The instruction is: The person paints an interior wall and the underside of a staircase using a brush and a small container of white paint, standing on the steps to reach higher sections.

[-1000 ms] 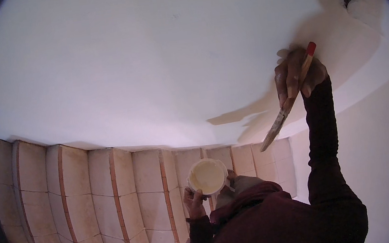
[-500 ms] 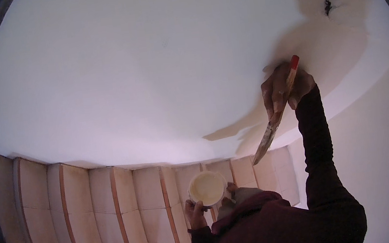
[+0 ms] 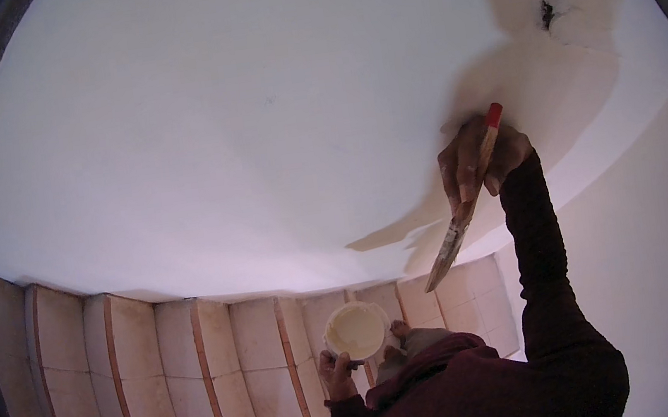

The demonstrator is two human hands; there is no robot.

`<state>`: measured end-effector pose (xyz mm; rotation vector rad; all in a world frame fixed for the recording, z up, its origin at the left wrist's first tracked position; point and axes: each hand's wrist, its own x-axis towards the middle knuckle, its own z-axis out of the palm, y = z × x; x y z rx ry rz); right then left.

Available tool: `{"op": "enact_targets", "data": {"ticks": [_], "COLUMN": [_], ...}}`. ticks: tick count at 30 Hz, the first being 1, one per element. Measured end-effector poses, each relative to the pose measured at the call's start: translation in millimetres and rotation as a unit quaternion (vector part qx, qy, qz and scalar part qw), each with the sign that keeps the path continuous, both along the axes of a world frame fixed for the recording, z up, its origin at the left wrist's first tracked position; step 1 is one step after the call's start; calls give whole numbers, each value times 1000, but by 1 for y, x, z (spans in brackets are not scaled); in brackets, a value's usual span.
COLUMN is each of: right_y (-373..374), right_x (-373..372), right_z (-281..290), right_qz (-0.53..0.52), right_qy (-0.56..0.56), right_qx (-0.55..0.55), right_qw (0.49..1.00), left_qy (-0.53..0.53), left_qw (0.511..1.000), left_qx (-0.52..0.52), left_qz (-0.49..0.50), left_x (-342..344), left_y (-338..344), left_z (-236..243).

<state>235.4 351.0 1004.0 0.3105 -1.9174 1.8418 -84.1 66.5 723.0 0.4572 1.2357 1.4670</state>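
My right hand (image 3: 470,160) is closed round the wooden handle of a paintbrush (image 3: 455,233). The handle's red end points up and its whitish, paint-smeared head hangs down to the left. That hand is close to the white wall (image 3: 178,161), and its shadow falls there. Lower down, my left hand (image 3: 338,376) grips the rim of a round pale tub (image 3: 325,328) holding cream-coloured liquid (image 3: 356,331). Beside those fingers juts a small dark piece that I cannot make out. The brush is apart from the tub.
Tiled stairs (image 3: 187,368) with brown edges run along the foot of the wall. My bare foot (image 3: 400,329) is on them beside the tub. A dark hole (image 3: 548,13) marks the wall at upper right. Another pale wall (image 3: 626,281) stands to the right.
The view has shifted slightly. My right hand and the paintbrush appear a little lower and further left. Both hands keep their hold.
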Motion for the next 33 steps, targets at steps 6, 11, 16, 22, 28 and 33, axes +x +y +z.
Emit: {"op": "enact_targets", "data": {"ticks": [6, 11, 16, 22, 28, 33], "right_y": [3, -2, 3, 1, 1, -11], "right_x": [-2, -3, -1, 34, 0, -9], "right_z": [0, -3, -23, -58, -31, -37], "right_qz": [7, 8, -9, -94, -1, 28], "right_qy": [-2, -8, -4, 59, 30, 24], "right_qx": [-7, -8, -34, -77, 109, 203], "right_qw": [1000, 1000, 999, 991, 994, 978], "left_qy": [-2, 11, 28, 41, 38, -1], "left_qw": [1000, 1000, 999, 999, 999, 999], "left_qx": [4, 3, -17, -10, 10, 27], "left_qz": [-5, 3, -2, 4, 1, 27], "left_x": [1, 2, -5, -8, -17, -16], "left_y": [0, 0, 1, 0, 0, -9], "left_z": [6, -1, -20, -25, -78, -124]}}
